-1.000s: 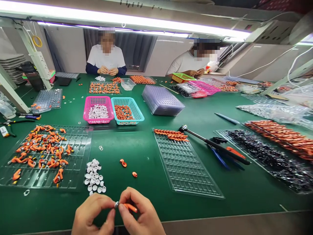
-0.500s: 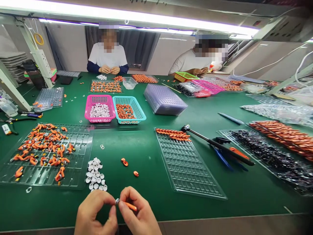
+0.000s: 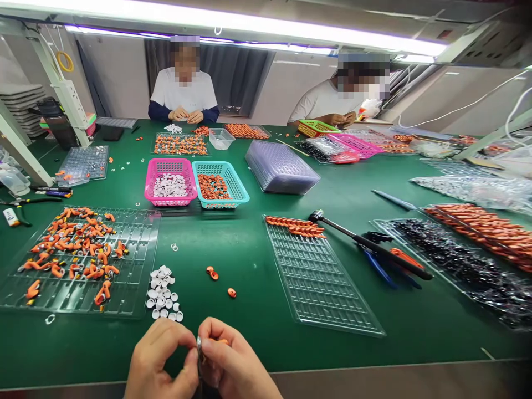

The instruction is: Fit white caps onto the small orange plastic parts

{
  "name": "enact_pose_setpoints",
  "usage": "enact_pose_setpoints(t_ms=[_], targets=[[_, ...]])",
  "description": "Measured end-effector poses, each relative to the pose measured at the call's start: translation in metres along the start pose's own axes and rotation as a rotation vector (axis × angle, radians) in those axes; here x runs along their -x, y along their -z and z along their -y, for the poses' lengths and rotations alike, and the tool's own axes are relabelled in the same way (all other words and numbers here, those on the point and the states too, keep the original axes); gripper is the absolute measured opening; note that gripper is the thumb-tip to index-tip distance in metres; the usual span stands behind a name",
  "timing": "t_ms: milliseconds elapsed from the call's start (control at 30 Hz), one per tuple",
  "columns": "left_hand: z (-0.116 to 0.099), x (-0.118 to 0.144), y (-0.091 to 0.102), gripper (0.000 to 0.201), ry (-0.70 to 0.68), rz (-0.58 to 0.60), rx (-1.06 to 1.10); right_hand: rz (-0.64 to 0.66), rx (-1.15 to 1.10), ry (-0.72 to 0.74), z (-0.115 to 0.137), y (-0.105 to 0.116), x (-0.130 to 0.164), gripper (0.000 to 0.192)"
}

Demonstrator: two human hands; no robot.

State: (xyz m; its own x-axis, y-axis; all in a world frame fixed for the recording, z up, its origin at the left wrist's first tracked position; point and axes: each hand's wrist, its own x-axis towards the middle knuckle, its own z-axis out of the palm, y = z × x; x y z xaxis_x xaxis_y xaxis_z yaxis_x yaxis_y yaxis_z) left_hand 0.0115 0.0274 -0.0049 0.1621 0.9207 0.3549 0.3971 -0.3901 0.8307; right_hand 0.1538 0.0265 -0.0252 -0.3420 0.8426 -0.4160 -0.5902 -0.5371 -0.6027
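- The fingers of the right hand (image 3: 236, 357) curl narrowly around a small orange-and-silver piece (image 3: 199, 344), leaving just a bit of orange showing.
- The left hand (image 3: 160, 357) pinches the piece's silvery end between thumb and fingertip (the finer detail there is too small to read).
- The piece sits between both hands, near the front edge of the green desk (image 3: 199, 238).
- Just beyond the left hand lie white caps (image 3: 160, 302), beside a clear tray (image 3: 141, 233) scattered with orange parts (image 3: 81, 235).
- Three orange beads (image 3: 214, 275) lie ahead, two together, one apart.
- To the right, a gridded tray (image 3: 322, 282) carries an orange row (image 3: 299, 228) at its far end, near a black-handled tool (image 3: 374, 246).
- Farther off, a pink basket (image 3: 171, 201) and a turquoise basket (image 3: 239, 189) stand side by side.
- Across the desk sit two people (image 3: 183, 88).
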Motion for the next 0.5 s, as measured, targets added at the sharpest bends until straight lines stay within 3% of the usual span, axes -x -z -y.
enact_pose_setpoints(t_ms=[133,300,433,500], targets=[[0.0,0.0,0.001,0.015,0.071,0.083,0.059,0.082,-0.115,-0.107,0.007,-0.002,-0.001,0.031],[0.001,-0.002,0.01,0.014,0.062,0.096,-0.03,0.179,-0.157,-0.181,0.009,0.003,0.001,0.026],[0.013,-0.006,0.026,0.023,-0.052,0.218,-0.284,0.174,-0.112,-0.036,0.015,0.012,0.007,0.032],[0.023,-0.01,0.034,0.026,-0.079,0.224,-0.415,0.127,-0.062,0.049,0.02,0.015,0.01,0.037]])
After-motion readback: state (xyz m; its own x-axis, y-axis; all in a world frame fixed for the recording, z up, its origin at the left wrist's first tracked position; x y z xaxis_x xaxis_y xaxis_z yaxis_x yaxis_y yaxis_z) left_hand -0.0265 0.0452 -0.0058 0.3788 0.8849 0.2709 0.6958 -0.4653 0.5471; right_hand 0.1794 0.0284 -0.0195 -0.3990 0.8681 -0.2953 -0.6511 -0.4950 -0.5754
